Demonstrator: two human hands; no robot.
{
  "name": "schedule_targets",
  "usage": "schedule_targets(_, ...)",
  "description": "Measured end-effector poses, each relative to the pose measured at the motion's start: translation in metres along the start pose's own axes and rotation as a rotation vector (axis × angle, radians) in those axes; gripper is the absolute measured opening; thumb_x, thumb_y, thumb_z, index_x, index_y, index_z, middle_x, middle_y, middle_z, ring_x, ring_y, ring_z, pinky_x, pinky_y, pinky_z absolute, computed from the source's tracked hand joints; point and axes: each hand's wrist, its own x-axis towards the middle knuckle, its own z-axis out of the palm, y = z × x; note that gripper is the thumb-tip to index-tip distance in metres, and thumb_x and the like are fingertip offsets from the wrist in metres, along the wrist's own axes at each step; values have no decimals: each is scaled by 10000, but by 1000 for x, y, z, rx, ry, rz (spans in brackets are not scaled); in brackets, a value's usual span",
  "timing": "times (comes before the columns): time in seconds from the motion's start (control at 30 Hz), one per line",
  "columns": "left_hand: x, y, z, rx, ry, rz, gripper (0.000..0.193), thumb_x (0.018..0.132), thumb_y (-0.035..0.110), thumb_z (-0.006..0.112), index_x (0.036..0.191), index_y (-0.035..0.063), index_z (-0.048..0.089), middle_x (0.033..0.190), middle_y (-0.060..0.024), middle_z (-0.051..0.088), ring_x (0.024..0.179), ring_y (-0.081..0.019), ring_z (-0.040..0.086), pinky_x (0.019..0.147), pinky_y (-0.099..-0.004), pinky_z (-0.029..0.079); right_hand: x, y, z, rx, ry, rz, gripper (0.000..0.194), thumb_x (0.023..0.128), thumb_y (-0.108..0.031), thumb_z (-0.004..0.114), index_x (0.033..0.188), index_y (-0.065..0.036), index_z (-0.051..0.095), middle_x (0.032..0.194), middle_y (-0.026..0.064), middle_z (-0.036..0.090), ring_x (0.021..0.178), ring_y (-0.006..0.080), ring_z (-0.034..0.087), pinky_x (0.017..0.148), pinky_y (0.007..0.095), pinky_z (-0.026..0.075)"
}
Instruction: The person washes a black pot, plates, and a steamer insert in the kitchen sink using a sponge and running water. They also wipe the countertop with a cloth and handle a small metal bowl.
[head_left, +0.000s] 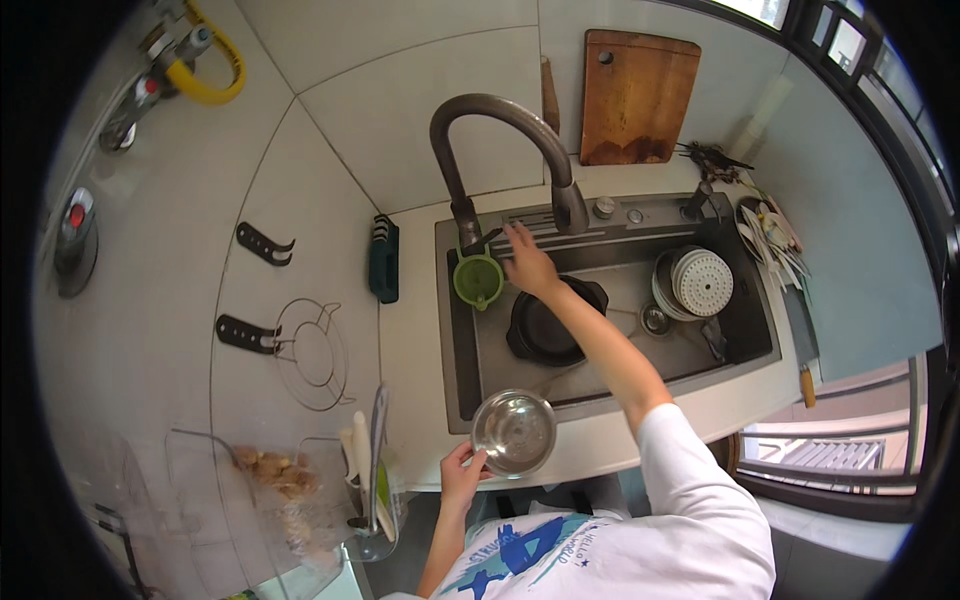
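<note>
My left hand grips a shiny metal bowl by its rim, thumb over the edge, above the sink's front left edge. Nothing solid is visible in the bowl. My right hand reaches across the sink with fingers spread, beside the dark lever of the bronze-coloured faucet. Whether the fingertips touch the lever, I cannot tell. No water stream shows below the spout. A green plastic strainer hangs at the faucet's base. Under my right forearm, a black two-handled pot rests in the basin.
Stacked bowls topped by a white perforated disc stand in the basin near the drain. Right of it lie utensils and a cleaver. A wooden cutting board leans behind. At left is a utensil holder.
</note>
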Motion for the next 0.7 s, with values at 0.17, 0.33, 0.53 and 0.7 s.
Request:
schedule_targets(0.17,26,7,15,-46,333,144,135,800,72,540,907,-9,550,802,-43,547,672,-100,546,550,-240,501,39,1,40,-40,-28,27,432,710,-111,576,1096,-9,412,1042,200,458,806,370,531,649,444,444)
schedule_targets(0.33,69,4,13,-169,615,322,137,821,119,534,861,-12,540,763,-28,514,649,-75,483,588,-212,466,-4,61,32,591,-229,94,621,749,-159,556,1285,-16,277,1271,226,346,889,313,544,754,354,465)
schedule_targets(0.53,114,4,-5,-227,804,451,188,833,130,516,893,-48,503,874,-72,510,719,-125,528,674,-258,507,-16,153,-4,1107,-823,668,258,860,-140,426,1035,43,478,978,177,544,870,279,568,757,368,504)
schedule_targets(0.7,121,17,-3,-328,750,483,248,848,109,479,998,-86,452,961,-114,503,834,-209,552,770,-314,503,-13,164,-1,1236,-780,828,278,866,-162,436,1051,42,474,1019,191,540,889,275,567,785,368,493)
